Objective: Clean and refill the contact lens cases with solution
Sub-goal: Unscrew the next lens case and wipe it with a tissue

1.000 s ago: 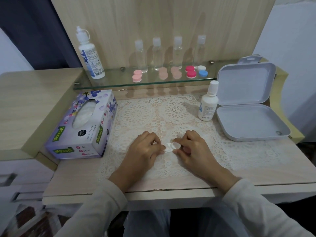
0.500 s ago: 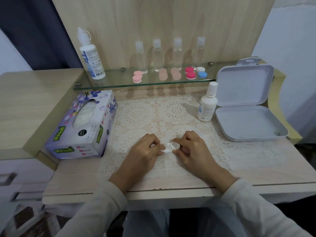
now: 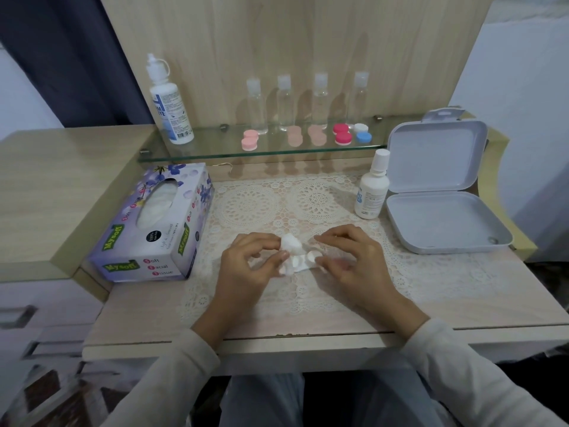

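A white contact lens case [image 3: 308, 259] lies low over the lace mat [image 3: 255, 208] between my hands. My left hand [image 3: 246, 269] pinches a crumpled white tissue [image 3: 289, 245] against the case's left end. My right hand [image 3: 354, 261] holds the case's right well with thumb and fingertip, and its other fingers are spread above. A small white solution bottle [image 3: 371, 192] stands capped at the mat's right edge. A larger solution bottle [image 3: 171, 109] stands on the glass shelf [image 3: 215, 151].
On the shelf sit pink [image 3: 250, 140], beige [image 3: 294, 137], red [image 3: 342, 134] and white-and-blue [image 3: 362, 133] lens cases before several clear bottles [image 3: 284, 103]. An open grey box [image 3: 443, 238] lies right; a tissue box [image 3: 160, 223] lies left.
My hands have drawn slightly apart. The tissue wad now shows at my left fingertips, and my right fingers have lifted and spread over the case.
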A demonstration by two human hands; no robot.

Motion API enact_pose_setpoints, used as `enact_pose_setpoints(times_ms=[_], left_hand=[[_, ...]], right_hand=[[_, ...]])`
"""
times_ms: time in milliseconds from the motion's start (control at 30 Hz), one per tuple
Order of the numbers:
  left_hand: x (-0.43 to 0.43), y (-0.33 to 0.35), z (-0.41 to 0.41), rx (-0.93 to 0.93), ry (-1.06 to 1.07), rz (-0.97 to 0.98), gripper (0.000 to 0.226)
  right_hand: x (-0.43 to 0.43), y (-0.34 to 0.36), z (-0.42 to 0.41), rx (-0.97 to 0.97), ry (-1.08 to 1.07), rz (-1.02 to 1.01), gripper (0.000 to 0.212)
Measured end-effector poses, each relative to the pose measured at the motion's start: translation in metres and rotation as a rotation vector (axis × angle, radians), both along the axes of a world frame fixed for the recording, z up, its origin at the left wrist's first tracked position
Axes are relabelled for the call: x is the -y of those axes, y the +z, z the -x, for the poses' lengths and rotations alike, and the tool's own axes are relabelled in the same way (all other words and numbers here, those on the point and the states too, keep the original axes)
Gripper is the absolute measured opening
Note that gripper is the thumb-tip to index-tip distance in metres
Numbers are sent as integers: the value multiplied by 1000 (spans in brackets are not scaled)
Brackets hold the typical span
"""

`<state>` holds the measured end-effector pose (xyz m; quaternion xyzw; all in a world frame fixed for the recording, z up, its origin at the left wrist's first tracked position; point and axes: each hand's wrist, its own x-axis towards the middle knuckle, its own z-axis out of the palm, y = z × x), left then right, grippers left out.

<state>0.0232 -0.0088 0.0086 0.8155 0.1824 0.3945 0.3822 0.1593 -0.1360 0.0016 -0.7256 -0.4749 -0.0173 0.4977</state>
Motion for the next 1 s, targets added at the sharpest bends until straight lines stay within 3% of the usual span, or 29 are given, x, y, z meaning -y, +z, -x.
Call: enact_pose_setpoints(times_ms=[133, 267, 333, 467, 600, 700, 767, 934, 1000], left_hand=[[9, 4, -5, -3, -60, 58, 9], [18, 4, -9, 8, -67, 89, 8], [17, 2, -9, 3, -51, 67, 11], [7, -7, -9, -173, 15, -38, 28], [1, -15, -10, -381, 41, -166, 66], [1, -15, -11, -413, 74, -224, 61], [1, -15, -11, -394, 75, -228, 52], [1, -17, -10, -357, 30, -235, 53], [2, -17, -10, -352, 25, -250, 52]], right_hand=[[7, 13, 8, -287, 176, -95, 27], [12, 18, 12, -449, 195, -94, 5], [17, 18, 10, -525, 171, -63, 12], [26, 14, 9, -532, 112, 21, 9], [22, 10, 1, -505, -21, 10, 13], [16, 16, -10, -391, -90, 15, 14], [14, 18, -16, -227, -86, 55, 18], [11, 14, -17, 268, 2, 97, 5], [8, 10, -14, 340, 43, 124, 8]])
